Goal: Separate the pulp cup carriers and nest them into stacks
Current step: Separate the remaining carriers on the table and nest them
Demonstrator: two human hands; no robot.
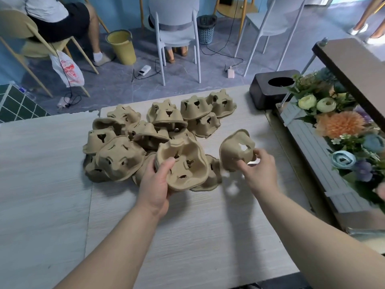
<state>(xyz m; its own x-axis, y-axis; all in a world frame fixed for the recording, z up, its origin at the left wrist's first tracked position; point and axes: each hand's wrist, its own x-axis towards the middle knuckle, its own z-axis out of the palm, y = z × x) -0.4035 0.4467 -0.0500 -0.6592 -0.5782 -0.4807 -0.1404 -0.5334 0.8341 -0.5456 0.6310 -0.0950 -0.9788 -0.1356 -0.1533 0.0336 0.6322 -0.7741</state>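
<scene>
Fingers [245, 163] gripping carrier [235, 151], no writing

Café-like room: chairs [176, 34], flower display [337, 122].

The right hand [257, 166] is motion-blurred; its carrier [236, 150] hides the fingertips. The pile [150, 132] buries lower carriers; flowers [341, 124] run off right.
</scene>
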